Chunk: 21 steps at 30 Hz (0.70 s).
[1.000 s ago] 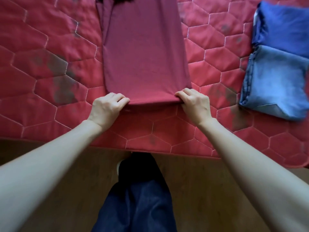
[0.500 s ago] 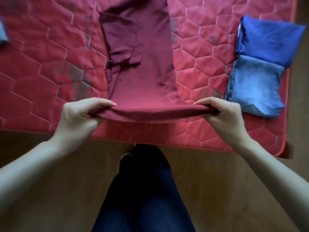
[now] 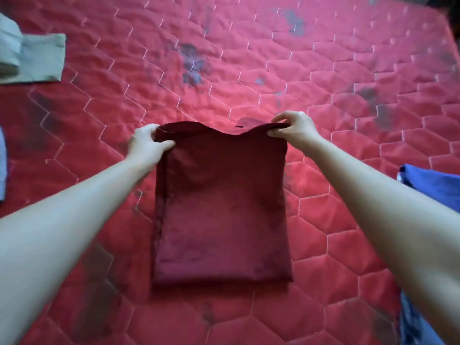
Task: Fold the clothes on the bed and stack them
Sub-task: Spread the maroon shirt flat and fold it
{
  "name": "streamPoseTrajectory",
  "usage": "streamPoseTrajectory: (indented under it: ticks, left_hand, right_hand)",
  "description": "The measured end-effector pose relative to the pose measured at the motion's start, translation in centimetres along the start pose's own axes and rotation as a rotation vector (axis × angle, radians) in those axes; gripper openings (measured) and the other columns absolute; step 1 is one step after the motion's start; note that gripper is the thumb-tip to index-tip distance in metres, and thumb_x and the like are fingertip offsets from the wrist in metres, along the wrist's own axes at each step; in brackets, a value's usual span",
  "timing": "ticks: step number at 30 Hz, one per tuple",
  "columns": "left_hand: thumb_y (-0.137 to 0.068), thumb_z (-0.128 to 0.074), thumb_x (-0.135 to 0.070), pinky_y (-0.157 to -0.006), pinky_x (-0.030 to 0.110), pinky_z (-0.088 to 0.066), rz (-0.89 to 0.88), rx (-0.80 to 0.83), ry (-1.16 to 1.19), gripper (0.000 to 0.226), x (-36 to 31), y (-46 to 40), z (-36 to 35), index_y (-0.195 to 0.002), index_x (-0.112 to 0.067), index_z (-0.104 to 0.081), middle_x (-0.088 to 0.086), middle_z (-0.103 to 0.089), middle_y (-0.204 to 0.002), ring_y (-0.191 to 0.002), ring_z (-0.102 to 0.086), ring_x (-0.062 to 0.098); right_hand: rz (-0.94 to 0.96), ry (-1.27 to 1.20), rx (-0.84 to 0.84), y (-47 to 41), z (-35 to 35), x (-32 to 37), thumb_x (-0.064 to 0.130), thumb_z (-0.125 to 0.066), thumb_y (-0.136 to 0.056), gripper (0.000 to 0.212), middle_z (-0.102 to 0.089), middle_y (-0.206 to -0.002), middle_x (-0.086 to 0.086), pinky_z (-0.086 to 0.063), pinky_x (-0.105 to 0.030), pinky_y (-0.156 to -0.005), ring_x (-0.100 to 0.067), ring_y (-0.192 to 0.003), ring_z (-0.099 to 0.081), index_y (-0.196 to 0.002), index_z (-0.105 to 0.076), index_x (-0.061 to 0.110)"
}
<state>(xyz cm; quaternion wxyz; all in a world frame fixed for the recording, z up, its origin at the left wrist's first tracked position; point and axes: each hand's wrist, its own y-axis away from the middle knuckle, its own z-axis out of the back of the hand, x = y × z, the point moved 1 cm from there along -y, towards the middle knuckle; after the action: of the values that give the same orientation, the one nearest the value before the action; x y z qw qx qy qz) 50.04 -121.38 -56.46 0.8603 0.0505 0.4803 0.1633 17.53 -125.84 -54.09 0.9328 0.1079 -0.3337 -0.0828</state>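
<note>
Shirt (image 3: 221,207), maroon, is laid mid-bed (image 3: 323,70), doubled over with its fold at the near edge. Its far edge is pinched at both corners: left hand (image 3: 146,145) and right hand (image 3: 293,129), fingers clamped on the cloth. This fold is judged nearly complete; the edge has yet to be laid flat. Folded blue clothes (image 3: 433,185) lie at the right. A grey garment (image 3: 32,58) at far left is judged unfolded. Stacking remains.

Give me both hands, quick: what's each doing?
Left hand: gripping the far left corner of the maroon shirt.
Right hand: pinching its far right corner.
</note>
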Motion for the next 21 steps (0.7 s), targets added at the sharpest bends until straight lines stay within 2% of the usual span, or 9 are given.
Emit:
streamPoseTrajectory:
  ticks: [2,4,8,13,15,16,19,21]
  left_hand:
    - [-0.086,-0.068,-0.017,-0.094,0.028,-0.040,0.133,-0.123,-0.068,0.037,1.6,-3.0,-2.1,-0.121,-0.008,-0.060,0.012,-0.068,-0.114,-0.109,-0.060,0.024]
    - [-0.089,-0.065,-0.026,-0.099,0.029,-0.035,0.209,-0.202,-0.080,0.045,3.0,-4.4,-3.7,-0.128,-0.007,-0.052,0.010,-0.066,-0.119,-0.119,-0.054,0.026]
    - [-0.087,-0.066,-0.034,-0.101,0.038,-0.040,0.088,-0.196,-0.214,0.050,5.1,-3.9,-4.9,-0.129,-0.011,-0.052,0.010,-0.062,-0.120,-0.114,-0.055,0.031]
    - [-0.073,-0.078,-0.048,-0.087,0.026,-0.041,0.147,-0.117,-0.174,0.056,5.5,-3.3,-4.0,-0.118,-0.021,-0.060,0.003,-0.066,-0.112,-0.105,-0.061,0.020]
    - [-0.068,-0.084,-0.041,-0.087,0.021,-0.043,0.142,-0.057,-0.047,0.055,4.9,-3.2,-3.7,-0.114,-0.021,-0.063,-0.002,-0.068,-0.107,-0.099,-0.063,0.011]
    - [-0.066,-0.086,-0.034,-0.090,0.021,-0.046,0.114,-0.032,0.004,0.051,4.6,-3.0,-3.7,-0.111,-0.021,-0.064,-0.004,-0.068,-0.105,-0.098,-0.064,0.010]
    - [-0.066,-0.087,-0.018,-0.091,0.038,-0.053,0.015,-0.032,0.071,0.036,4.0,-2.2,-3.4,-0.097,-0.021,-0.071,-0.005,-0.073,-0.096,-0.090,-0.068,0.013]
    - [-0.065,-0.087,-0.019,-0.086,0.036,-0.056,-0.022,-0.058,0.143,0.027,3.6,-2.3,-2.9,-0.088,-0.026,-0.073,-0.010,-0.074,-0.089,-0.082,-0.067,0.009]
  right_hand:
    - [-0.109,-0.003,-0.105,-3.5,-1.9,-1.1,0.034,-0.068,-0.086,0.049,-0.060,-0.126,-0.008,-0.040,-0.032,-0.098,-0.022,-0.118,-0.055,-0.130,-0.056,0.015]
    - [-0.194,-0.039,-0.218,-4.9,-3.5,-2.1,0.038,-0.059,-0.093,0.055,-0.051,-0.134,-0.012,-0.035,-0.032,-0.100,-0.026,-0.125,-0.048,-0.139,-0.044,0.012]
    - [-0.136,-0.085,-0.296,-2.6,-6.4,-3.4,0.036,-0.058,-0.093,0.058,-0.048,-0.133,-0.012,-0.032,-0.031,-0.102,-0.024,-0.124,-0.046,-0.141,-0.041,0.008]
    - [-0.072,-0.125,-0.321,0.5,-8.2,-4.3,0.035,-0.065,-0.090,0.048,-0.058,-0.120,-0.005,-0.035,-0.024,-0.097,-0.019,-0.113,-0.052,-0.128,-0.055,0.008]
    - [-0.064,-0.165,-0.379,0.7,-8.0,-3.8,0.031,-0.068,-0.088,0.036,-0.058,-0.108,-0.005,-0.038,-0.023,-0.092,-0.019,-0.103,-0.056,-0.117,-0.062,0.009]
    - [-0.063,-0.184,-0.409,0.6,-7.8,-3.5,0.029,-0.068,-0.088,0.031,-0.059,-0.105,-0.005,-0.040,-0.025,-0.091,-0.019,-0.098,-0.058,-0.112,-0.064,0.010]
    - [-0.065,-0.241,-0.444,0.3,-7.1,-2.7,0.028,-0.065,-0.090,0.020,-0.066,-0.096,-0.004,-0.045,-0.029,-0.086,-0.015,-0.088,-0.061,-0.097,-0.069,0.010]
    - [-0.045,-0.312,-0.461,-0.2,-6.3,-2.2,0.029,-0.065,-0.090,0.018,-0.068,-0.085,0.004,-0.044,-0.018,-0.077,0.003,-0.074,-0.057,-0.091,-0.070,0.012]
